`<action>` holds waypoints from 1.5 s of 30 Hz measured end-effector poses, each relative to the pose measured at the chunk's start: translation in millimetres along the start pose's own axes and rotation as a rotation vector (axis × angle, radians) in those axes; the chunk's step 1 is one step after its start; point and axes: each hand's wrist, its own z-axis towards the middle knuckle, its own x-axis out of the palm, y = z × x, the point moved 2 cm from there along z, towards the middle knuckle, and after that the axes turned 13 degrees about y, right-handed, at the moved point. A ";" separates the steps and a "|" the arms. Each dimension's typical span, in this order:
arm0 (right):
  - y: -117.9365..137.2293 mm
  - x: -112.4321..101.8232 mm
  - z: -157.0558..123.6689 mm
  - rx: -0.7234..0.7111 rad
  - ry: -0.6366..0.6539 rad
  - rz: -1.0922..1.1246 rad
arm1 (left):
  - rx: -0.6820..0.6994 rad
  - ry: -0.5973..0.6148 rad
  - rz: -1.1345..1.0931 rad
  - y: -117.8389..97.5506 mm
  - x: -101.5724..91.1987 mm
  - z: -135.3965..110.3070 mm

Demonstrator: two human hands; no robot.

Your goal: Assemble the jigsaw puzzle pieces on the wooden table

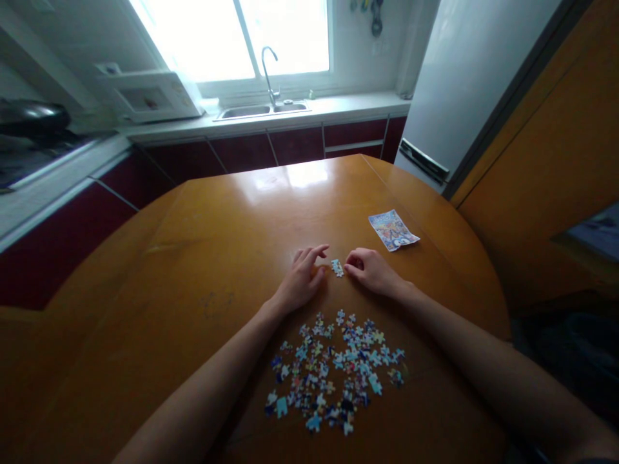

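Both my hands rest on a round wooden table [203,258], on either side of a small joined cluster of puzzle pieces [337,267]. My left hand [302,278] lies with fingers stretched out and slightly spread, its fingertips just left of the cluster. My right hand [371,269] has its fingers curled in, fingertips just right of the cluster; I cannot tell whether it touches the cluster. A scatter of several loose puzzle pieces [333,370] lies nearer to me, between my forearms.
A small colourful printed picture card [393,230] lies on the table beyond my right hand. Behind the table run a kitchen counter with a sink [264,111] and tap under a bright window, a microwave [149,96] at left, and a fridge [464,84] at right.
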 end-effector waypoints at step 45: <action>-3.5 -1.6 -1.7 -0.018 0.039 -0.016 | 0.046 0.031 -0.013 -4.9 -1.4 1.1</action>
